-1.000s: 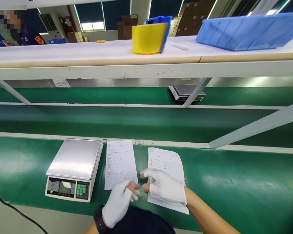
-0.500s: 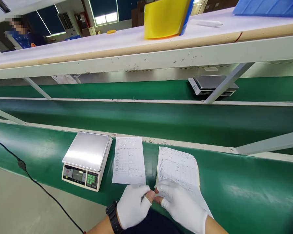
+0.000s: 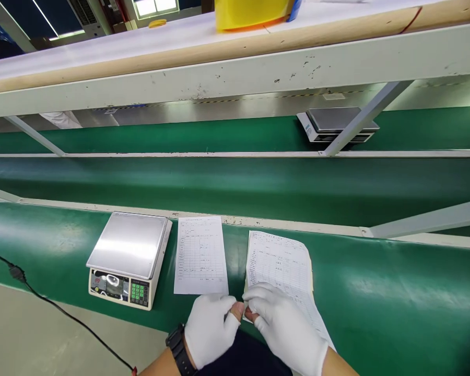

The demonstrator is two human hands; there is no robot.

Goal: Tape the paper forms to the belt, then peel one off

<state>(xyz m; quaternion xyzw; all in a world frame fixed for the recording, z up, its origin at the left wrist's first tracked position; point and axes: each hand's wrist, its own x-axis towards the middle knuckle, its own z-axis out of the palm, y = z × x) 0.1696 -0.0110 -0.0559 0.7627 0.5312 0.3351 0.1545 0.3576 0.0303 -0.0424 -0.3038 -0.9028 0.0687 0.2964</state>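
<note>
Where both gloved hands meet right of the scale (image 3: 127, 258), left hand (image 3: 211, 329) and right hand (image 3: 285, 326) pinch the near corner of the paper stack (image 3: 280, 266): thin, limp, best gripped at edges

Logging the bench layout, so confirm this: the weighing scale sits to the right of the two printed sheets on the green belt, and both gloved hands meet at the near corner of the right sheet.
Not quite. The head view shows the weighing scale to the left of the two sheets, beside the left sheet. The rest holds: the left hand and right hand meet at the near corner of the right sheet on the green belt.
</note>
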